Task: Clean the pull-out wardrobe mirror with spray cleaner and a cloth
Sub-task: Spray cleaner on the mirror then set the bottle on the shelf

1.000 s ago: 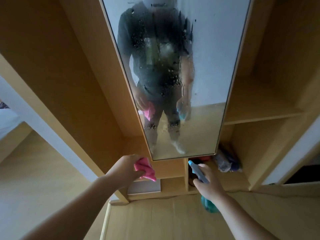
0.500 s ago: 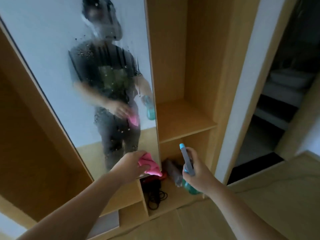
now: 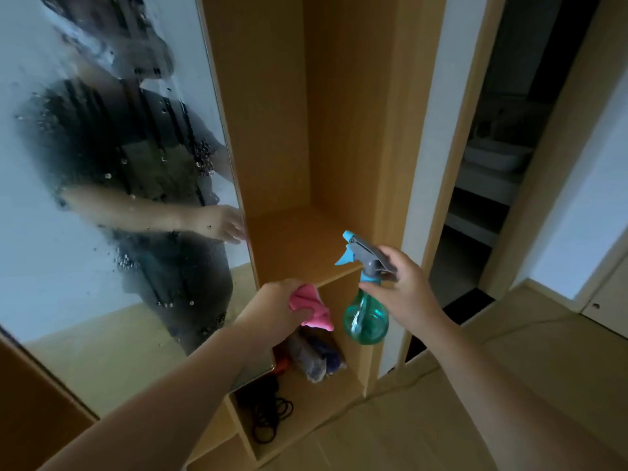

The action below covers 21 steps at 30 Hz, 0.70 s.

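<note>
The tall pull-out mirror (image 3: 51, 260) fills the left side, its glass misted and beaded with spray drops. My left hand (image 3: 275, 307) is closed around a bunched pink cloth (image 3: 314, 309), just off the mirror's lower right edge. My right hand (image 3: 406, 290) grips a teal spray bottle (image 3: 365, 319) by the neck, below its grey and blue trigger head, which points left. The bottle hangs in front of the open wardrobe shelf, apart from the glass.
Light wooden wardrobe compartments (image 3: 306, 239) stand right of the mirror. A lower cubby holds dark bundled items (image 3: 316, 358) and black cords (image 3: 272, 416). A white door frame (image 3: 428, 164) and a dark doorway (image 3: 492, 198) lie to the right, wood floor (image 3: 407, 430) below.
My view has swung right, so the mirror sits further left. The spray bottle has risen and turned, showing its whole teal body. The left hand still holds the cloth near the mirror's edge.
</note>
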{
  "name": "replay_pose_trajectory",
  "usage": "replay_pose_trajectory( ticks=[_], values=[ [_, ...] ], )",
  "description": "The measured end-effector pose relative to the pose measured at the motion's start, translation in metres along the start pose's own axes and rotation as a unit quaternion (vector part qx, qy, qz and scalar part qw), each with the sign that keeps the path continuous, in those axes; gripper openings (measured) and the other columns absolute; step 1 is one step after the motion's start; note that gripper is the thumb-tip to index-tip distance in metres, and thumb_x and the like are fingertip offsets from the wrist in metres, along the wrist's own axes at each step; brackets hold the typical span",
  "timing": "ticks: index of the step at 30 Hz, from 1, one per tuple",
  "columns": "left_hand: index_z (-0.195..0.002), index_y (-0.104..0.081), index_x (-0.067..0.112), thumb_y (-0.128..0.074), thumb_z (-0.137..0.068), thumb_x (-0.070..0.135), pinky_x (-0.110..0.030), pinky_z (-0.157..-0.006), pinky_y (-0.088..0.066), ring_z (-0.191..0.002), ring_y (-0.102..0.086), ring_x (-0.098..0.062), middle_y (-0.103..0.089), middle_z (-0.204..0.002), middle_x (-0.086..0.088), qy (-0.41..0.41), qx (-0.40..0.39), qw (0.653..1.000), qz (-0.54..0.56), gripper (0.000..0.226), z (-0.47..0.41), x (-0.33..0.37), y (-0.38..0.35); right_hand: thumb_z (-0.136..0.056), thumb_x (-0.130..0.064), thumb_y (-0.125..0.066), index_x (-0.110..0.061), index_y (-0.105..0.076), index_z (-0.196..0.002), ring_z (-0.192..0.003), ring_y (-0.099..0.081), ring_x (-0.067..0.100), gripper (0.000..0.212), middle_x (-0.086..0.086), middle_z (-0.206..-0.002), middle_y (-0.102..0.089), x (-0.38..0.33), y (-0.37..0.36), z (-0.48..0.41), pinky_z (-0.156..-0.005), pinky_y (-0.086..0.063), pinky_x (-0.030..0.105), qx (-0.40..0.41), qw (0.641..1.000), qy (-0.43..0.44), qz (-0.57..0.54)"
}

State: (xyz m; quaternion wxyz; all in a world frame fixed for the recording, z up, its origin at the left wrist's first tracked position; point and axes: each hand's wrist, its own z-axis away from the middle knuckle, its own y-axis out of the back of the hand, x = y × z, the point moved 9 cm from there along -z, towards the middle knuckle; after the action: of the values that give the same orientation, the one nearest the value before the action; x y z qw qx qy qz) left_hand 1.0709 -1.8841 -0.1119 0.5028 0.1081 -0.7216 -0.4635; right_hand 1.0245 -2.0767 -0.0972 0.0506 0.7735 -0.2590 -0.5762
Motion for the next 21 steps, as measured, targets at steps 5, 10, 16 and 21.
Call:
replay_pose_trajectory(
  ticks=[5, 10, 16, 21],
  values=[
    [-0.088, -0.064, 0.029, -0.066, -0.086, 0.013, -0.008, -0.066, -0.046, -0.080, -0.061, 0.010, -0.066, -0.084, 0.019, -0.014, 0.009, 1.000, 0.002, 0.016, -0.045, -0.007, 0.011, -0.079, -0.007, -0.076, -0.028, -0.056, -0.116, -0.100, -0.062, 0.003, 0.047, -0.011, -0.110, -0.065, -0.009, -0.012, -0.050, -0.077, -0.049, 0.008, -0.002, 1.000, 0.005, 0.009],
    [-0.089, -0.063, 0.021, -0.064, -0.088, 0.008, -0.006, -0.065, -0.048, -0.075, -0.063, 0.013, -0.068, -0.082, 0.014, -0.025, 0.007, 0.999, 0.022, 0.013, -0.079, -0.014, 0.019, -0.081, -0.008, -0.075, -0.022, -0.056, -0.123, -0.101, -0.063, 0.007, 0.048, -0.006, -0.113, -0.065, -0.007, -0.021, -0.101, -0.078, -0.049, 0.013, 0.002, 0.999, 0.013, 0.032],
    [-0.083, -0.060, 0.027, -0.059, -0.090, 0.010, -0.033, -0.079, -0.059, -0.084, -0.071, -0.002, -0.073, -0.089, 0.007, 0.010, -0.017, 0.999, 0.042, 0.019, -0.112, -0.034, 0.009, -0.079, -0.005, -0.075, -0.018, -0.054, -0.127, -0.109, -0.060, 0.015, 0.053, 0.000, -0.121, -0.061, 0.007, -0.030, -0.162, -0.089, -0.049, 0.024, 0.008, 0.998, 0.015, 0.054],
    [-0.101, -0.061, 0.021, -0.055, -0.094, 0.011, -0.013, -0.068, -0.053, -0.079, -0.065, 0.010, -0.068, -0.089, 0.008, 0.075, 0.018, 0.996, 0.042, 0.014, -0.139, -0.053, 0.007, -0.080, -0.007, -0.075, -0.023, -0.056, -0.118, -0.106, -0.060, 0.016, 0.045, -0.001, -0.117, -0.062, 0.033, -0.051, -0.225, -0.090, -0.049, 0.029, -0.038, 0.997, 0.032, 0.055]
  ],
)
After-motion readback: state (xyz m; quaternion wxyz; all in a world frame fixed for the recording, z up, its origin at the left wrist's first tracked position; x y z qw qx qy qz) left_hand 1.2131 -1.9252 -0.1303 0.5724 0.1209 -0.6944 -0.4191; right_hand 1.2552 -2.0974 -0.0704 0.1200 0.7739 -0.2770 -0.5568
